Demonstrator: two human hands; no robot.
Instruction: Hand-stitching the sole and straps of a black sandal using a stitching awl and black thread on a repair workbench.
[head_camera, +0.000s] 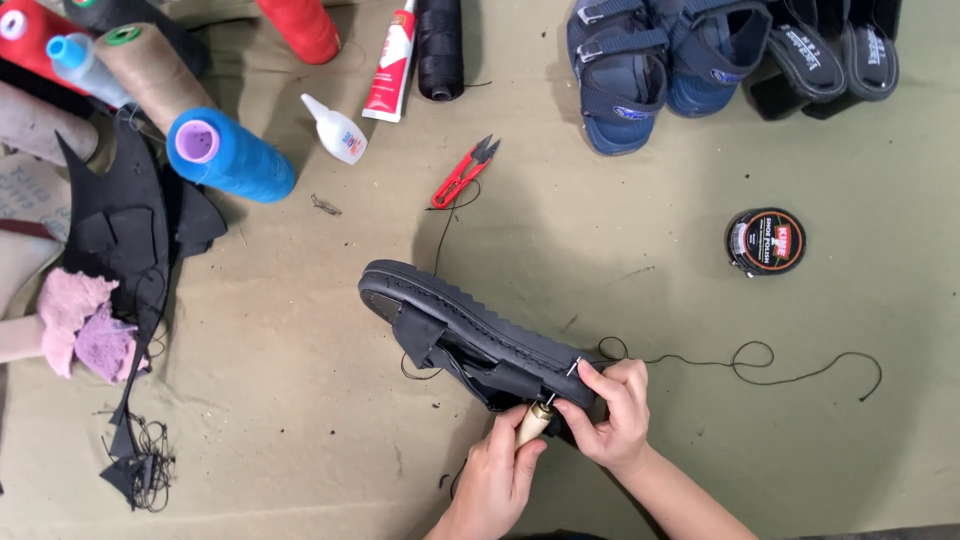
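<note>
Found the far left crowded with thread cones, a blue cone (230, 155) nearest, beside black scraps (125, 215) and a pink rag (85, 325). Noted a small glue bottle (337, 130), a glue tube (392, 65) and a black spool (440, 45) further along the top, with red snips (463, 172) below them. All spread on an olive cloth (300, 420).

Found the black sandal (450, 315) in the middle, tipped on its side, toe up-left, heel down-right between both hands. Saw the left hand (495, 475) clenched round the wooden handle of an awl (533, 422), pressed in at the strap side near the heel. Saw the right hand (612, 412) pinching the heel end of the sole, fingers wrapped over its edge, just beside the metal tip (573, 367) poking out through the rim. Traced black thread (745, 360) in loose loops from the heel off to the right.

Judged the step as a stitch in progress at the heel, the point already through the sole. Judged the next move to call for a firm hold on the heel, thread caught at the tip, and a straight pull along the hole.

Noted blue sandals (650, 60), a polish tin (765, 241) and dark sandals (835, 50) well apart at upper right.
</note>
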